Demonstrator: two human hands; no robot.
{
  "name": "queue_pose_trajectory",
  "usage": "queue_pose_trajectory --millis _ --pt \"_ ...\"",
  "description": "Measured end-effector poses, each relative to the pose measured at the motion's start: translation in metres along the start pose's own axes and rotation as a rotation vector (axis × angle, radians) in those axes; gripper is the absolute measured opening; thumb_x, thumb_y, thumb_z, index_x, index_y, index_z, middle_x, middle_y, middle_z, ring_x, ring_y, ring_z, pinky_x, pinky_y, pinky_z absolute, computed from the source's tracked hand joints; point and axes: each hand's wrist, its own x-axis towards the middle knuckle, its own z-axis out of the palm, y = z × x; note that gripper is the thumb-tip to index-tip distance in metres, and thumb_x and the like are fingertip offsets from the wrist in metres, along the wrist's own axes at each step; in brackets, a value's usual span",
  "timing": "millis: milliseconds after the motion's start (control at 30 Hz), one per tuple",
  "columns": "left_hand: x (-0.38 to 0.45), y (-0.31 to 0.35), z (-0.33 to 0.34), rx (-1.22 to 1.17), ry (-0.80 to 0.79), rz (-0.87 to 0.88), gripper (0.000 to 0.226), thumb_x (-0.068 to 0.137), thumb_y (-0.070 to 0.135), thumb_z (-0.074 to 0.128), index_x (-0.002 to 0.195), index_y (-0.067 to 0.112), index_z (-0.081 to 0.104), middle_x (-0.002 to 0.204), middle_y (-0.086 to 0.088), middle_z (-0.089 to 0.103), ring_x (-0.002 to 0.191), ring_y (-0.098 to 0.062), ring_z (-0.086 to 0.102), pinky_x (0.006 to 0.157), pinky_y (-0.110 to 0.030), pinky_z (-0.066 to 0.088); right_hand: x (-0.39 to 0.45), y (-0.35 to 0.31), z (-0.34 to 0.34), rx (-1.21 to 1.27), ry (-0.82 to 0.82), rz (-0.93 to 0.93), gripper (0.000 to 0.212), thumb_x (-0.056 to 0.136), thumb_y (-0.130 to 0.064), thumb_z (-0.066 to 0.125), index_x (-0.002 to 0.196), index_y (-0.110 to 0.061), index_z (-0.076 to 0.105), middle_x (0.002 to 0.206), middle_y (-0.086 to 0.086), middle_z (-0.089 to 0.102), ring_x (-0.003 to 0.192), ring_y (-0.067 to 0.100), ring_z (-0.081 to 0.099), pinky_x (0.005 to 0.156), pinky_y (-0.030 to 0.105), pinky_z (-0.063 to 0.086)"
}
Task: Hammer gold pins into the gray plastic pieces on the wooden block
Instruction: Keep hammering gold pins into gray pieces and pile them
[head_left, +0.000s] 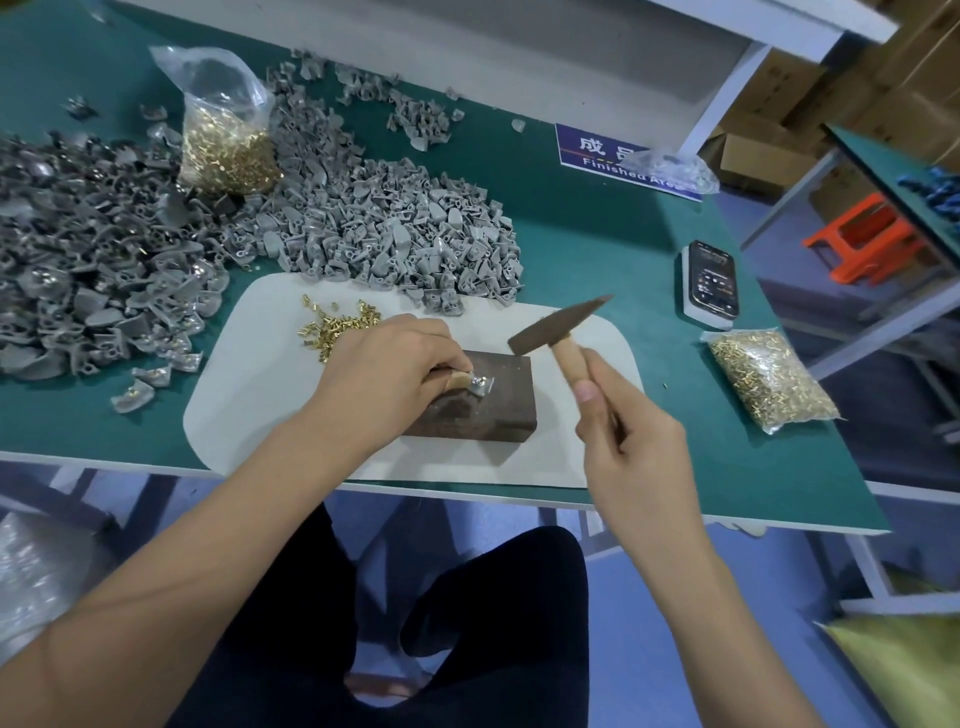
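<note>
A gray plastic piece (480, 387) is pinned on the wooden block (483, 402) by the closed left hand (387, 371), steadied for striking, while the hammer (558, 325) is gripped raised just right of it by the right hand (631, 441).

Wooden block (483, 410) on mat (270, 384), loose pins (332, 325) behind-left, phone (711, 278) right

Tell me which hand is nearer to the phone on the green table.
Right. The right hand, holding the hammer, is left of and below the phone in the picture. The left hand is farther left, pinning a gray piece on the wooden block.
</note>
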Motion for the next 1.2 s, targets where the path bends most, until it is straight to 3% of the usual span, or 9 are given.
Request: queue_pose_trajectory --millis 167,300,433,567,700,800,933,1100,1200 --pt "0.0 0.0 0.001 0.007 -0.01 0.004 0.013 0.09 0.047 0.07 0.094 0.037 0.077 0.094 0.017 0.069 0.097 -0.012 0.064 0.063 -0.027 0.045 -0.002 -0.001 0.005 -0.105 -0.153 0.016 0.034 0.108 -0.044 0.042 0.139 -0.055 0.051 0.075 -0.011 0.062 0.057 0.013 0.043 0.056 0.031 0.045" --pt "0.0 -0.001 0.002 0.003 -0.008 -0.001 0.012 0.089 0.046 0.071 0.094 0.037 0.077 0.093 0.018 0.069 0.097 -0.012 0.064 0.064 -0.027 0.043 -0.003 -0.004 0.003 -0.031 -0.017 -0.017 0.035 0.109 -0.038 0.042 0.14 -0.051 0.053 0.071 -0.025 0.055 0.055 0.01 0.042 0.055 0.016 0.037" --pt "0.001 -0.001 0.002 0.011 -0.007 0.001 0.011 0.089 0.046 0.072 0.094 0.037 0.077 0.092 0.018 0.068 0.097 -0.012 0.064 0.063 -0.027 0.044 -0.004 -0.003 0.002 -0.155 -0.134 -0.02 0.034 0.108 -0.044 0.041 0.137 -0.057 0.052 0.063 -0.019 0.051 0.053 0.012 0.04 0.052 0.027 0.035" --pt "0.001 -0.003 0.003 0.006 0.0 -0.003 0.011 0.089 0.046 0.071 0.093 0.038 0.077 0.092 0.019 0.068 0.097 -0.011 0.063 0.063 -0.026 0.042 -0.008 -0.006 0.005 0.013 0.05 -0.05 0.035 0.109 -0.032 0.044 0.141 -0.042 0.056 0.079 -0.034 0.059 0.055 0.001 0.047 0.057 0.01 0.035" --pt "0.002 -0.002 0.002 0.029 0.004 0.007 0.013 0.089 0.048 0.07 0.095 0.038 0.077 0.093 0.018 0.068 0.096 -0.011 0.063 0.06 -0.025 0.031 -0.007 -0.004 0.004 -0.154 -0.134 -0.02 0.035 0.107 -0.046 0.04 0.14 -0.056 0.05 0.078 -0.029 0.062 0.055 0.004 0.043 0.056 0.028 0.044" --pt "0.002 0.0 0.002 0.023 0.0 -0.003 0.014 0.089 0.049 0.07 0.096 0.038 0.077 0.094 0.017 0.068 0.096 -0.01 0.062 0.062 -0.024 0.031 -0.005 -0.003 0.003 -0.088 0.009 -0.038 0.036 0.108 -0.043 0.043 0.142 -0.049 0.053 0.096 -0.033 0.068 0.061 -0.006 0.049 0.063 0.016 0.045" --pt "0.001 0.002 0.001 0.03 -0.019 -0.022 0.016 0.091 0.05 0.067 0.098 0.038 0.076 0.097 0.016 0.068 0.1 -0.008 0.06 0.064 -0.025 0.035 -0.007 0.002 0.007 -0.126 -0.101 -0.012 0.035 0.107 -0.041 0.044 0.139 -0.051 0.054 0.068 -0.018 0.056 0.054 0.007 0.043 0.056 0.025 0.04" --pt "0.001 0.002 0.0 0.038 -0.059 -0.034 0.021 0.093 0.053 0.063 0.102 0.038 0.076 0.102 0.017 0.068 0.104 -0.006 0.059 0.071 -0.028 0.044 -0.009 -0.004 0.008 -0.036 0.025 -0.032 0.032 0.107 -0.041 0.045 0.136 -0.052 0.054 0.083 -0.04 0.058 0.063 -0.003 0.054 0.061 0.005 0.038" --pt "0.001 0.001 0.0 0.046 -0.069 -0.035 0.021 0.093 0.053 0.063 0.102 0.039 0.076 0.102 0.017 0.068 0.104 -0.006 0.058 0.073 -0.032 0.048 -0.011 -0.005 0.009 -0.106 -0.054 -0.05 0.032 0.106 -0.045 0.045 0.135 -0.054 0.057 0.071 -0.037 0.054 0.059 0.002 0.048 0.057 0.009 0.037"
